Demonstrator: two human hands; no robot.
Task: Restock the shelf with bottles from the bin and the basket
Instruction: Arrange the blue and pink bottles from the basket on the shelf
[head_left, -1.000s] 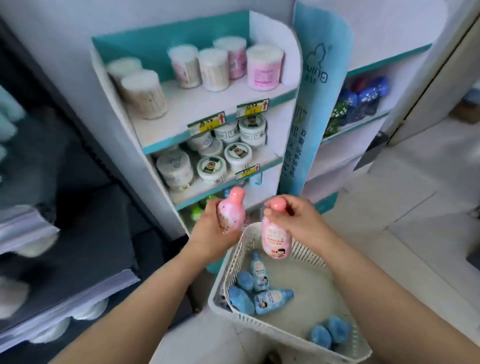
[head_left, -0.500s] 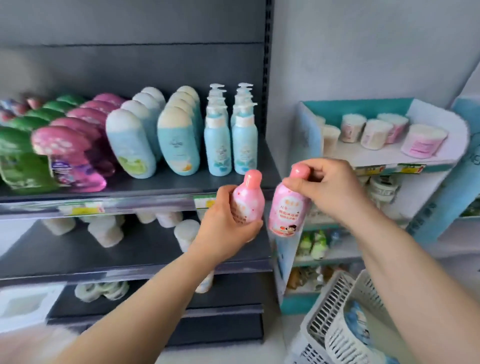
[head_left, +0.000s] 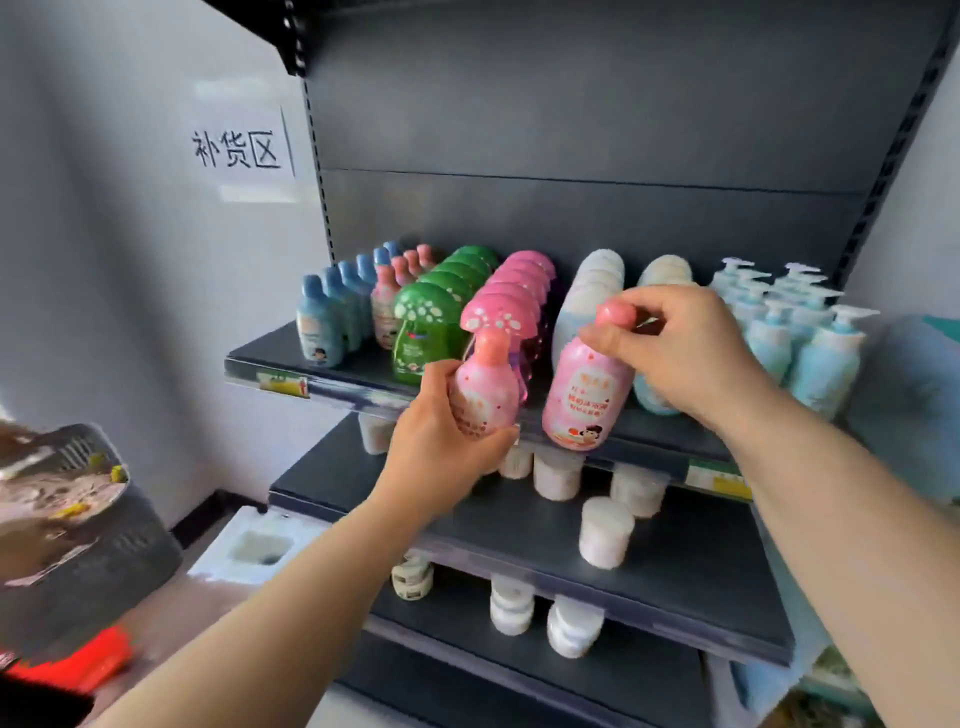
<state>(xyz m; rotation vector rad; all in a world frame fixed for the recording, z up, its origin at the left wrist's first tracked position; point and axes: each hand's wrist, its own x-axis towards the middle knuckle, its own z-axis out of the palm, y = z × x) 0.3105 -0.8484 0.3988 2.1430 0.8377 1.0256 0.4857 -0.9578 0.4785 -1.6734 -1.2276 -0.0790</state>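
My left hand (head_left: 441, 436) grips a small pink bottle (head_left: 485, 387) round its body, held upright in front of the dark shelf's top board (head_left: 311, 371). My right hand (head_left: 685, 353) pinches the neck of a second pink bottle (head_left: 584, 397) just under its round cap, so it hangs tilted over the board's front edge. At the back left of that board stand rows of small blue bottles (head_left: 322, 322) and matching small pink bottles (head_left: 387, 306). The white basket is out of view.
Green (head_left: 426, 332) and pink (head_left: 506, 306) mushroom-capped bottles, pale oval bottles (head_left: 592, 291) and blue pump bottles (head_left: 810, 343) fill the board. White tubs (head_left: 605, 530) sit on lower boards. A dark bin (head_left: 93, 519) stands at left, with a sign (head_left: 241, 148) on the wall.
My view swung left from the white basket and teal rack to the dark shelf. Both hands carried their pink bottles up to the top board.
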